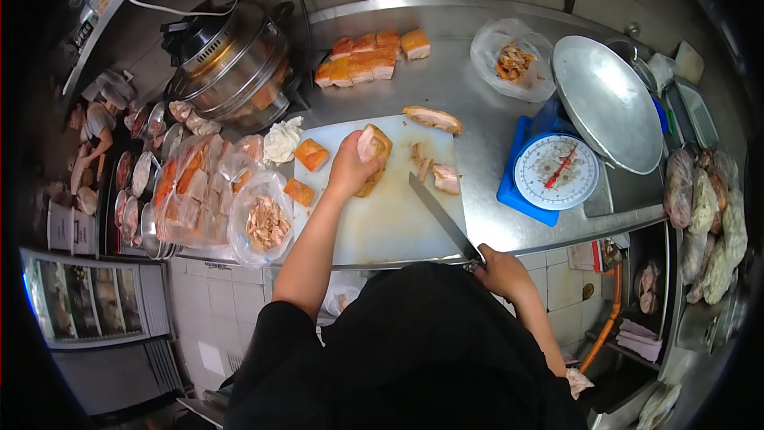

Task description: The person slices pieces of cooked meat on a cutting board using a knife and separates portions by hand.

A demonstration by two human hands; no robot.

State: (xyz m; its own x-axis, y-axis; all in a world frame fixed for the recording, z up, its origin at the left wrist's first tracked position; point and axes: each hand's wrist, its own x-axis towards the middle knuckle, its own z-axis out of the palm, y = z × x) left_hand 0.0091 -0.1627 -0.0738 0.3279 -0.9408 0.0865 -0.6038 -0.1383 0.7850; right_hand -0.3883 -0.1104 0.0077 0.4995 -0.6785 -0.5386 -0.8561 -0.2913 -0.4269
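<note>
My left hand [350, 166] is closed around a piece of roast pork [374, 146] with golden skin, over the white cutting board [358, 231]. In my right hand [501, 273], near the counter's front edge, is the handle of a long knife [439, 213]; its blade slants up and left across the board. Right of the held piece lie a small pork chunk [446, 179] and some scraps [422, 162]. A longer pork slice [432, 119] rests at the board's upper right edge. Two browned pork pieces [311, 155] sit by the board's left edge.
A blue scale [557, 171] with a metal pan [609, 103] stands right. Several pork blocks [358, 58] lie behind the board. Bags of meat [261, 219] and a white cloth [282, 141] are left, near a glass cooker [231, 72]. Another bag [512, 60] stands behind. A person [97, 127] is far left.
</note>
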